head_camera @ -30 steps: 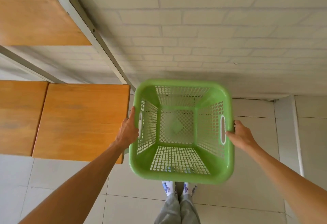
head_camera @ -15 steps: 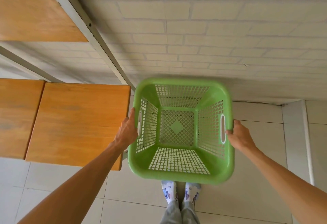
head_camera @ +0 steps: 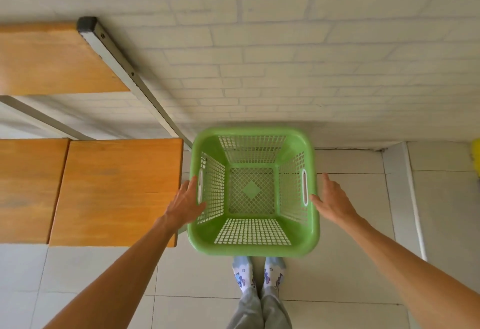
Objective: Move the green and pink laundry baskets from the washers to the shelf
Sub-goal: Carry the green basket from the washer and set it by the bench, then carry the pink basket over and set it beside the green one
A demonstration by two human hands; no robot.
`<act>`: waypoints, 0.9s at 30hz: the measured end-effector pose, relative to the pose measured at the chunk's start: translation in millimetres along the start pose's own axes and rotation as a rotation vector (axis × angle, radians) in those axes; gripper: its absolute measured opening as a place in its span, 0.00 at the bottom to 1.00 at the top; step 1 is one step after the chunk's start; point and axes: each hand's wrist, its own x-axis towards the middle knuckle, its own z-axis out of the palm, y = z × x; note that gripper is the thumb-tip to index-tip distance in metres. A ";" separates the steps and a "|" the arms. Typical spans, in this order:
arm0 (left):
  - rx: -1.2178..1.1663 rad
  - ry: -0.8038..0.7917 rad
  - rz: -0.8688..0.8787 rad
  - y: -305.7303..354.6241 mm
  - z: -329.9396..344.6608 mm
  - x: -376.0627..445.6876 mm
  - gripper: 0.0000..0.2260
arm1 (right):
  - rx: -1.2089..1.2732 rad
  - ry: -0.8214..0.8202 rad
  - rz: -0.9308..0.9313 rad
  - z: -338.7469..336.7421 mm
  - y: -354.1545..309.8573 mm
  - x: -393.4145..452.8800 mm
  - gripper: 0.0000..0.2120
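Looking straight down, you see the green laundry basket (head_camera: 253,191) sitting upright with its open mouth facing you, its mesh bottom and diamond centre plainly visible, on or just above the pale tiled floor (head_camera: 350,263); contact with the tiles cannot be confirmed from this angle. Its plan is nearly square, with the two slotted handles on the left and right walls, so the handle-to-handle line runs across your body, parallel to the white brick wall (head_camera: 285,69). Your left hand (head_camera: 185,205) lies flat with fingers spread against the outside of the left rim beside the handle slot, gripping nothing. Your right hand (head_camera: 331,200) is likewise open, fingers extended, with the thumb at the right rim and the rest just off it. The basket's far edge sits near the foot of the wall, and its near edge is just ahead of your socked feet (head_camera: 258,274). Its left side is just beside the end of the lower wooden shelf (head_camera: 117,191) and the slanting grey metal post (head_camera: 130,74) of the rack, with an upper wooden shelf (head_camera: 52,61) above. Open tiled floor lies to the right of the basket and behind you on both sides.
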 end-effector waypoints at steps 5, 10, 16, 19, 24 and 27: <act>0.151 0.027 -0.001 78.8 -72.0 -102.0 0.40 | -0.005 -0.005 0.035 -74.4 -14.4 -121.7 0.34; 0.297 0.090 0.129 152.8 -118.2 -193.5 0.42 | 0.140 0.071 0.085 -126.4 -21.1 -240.9 0.34; 0.522 0.128 0.362 227.4 -115.7 -255.9 0.42 | 0.294 0.212 0.176 -133.6 25.8 -343.3 0.30; 0.621 0.105 0.467 262.3 -89.3 -279.3 0.42 | 0.378 0.278 0.272 -120.1 72.7 -385.9 0.28; 0.768 0.021 0.632 334.0 -14.5 -327.4 0.41 | 0.525 0.365 0.505 -83.7 179.0 -469.8 0.28; 0.792 -0.003 0.760 381.7 47.0 -365.0 0.40 | 0.603 0.406 0.605 -52.6 246.9 -529.2 0.27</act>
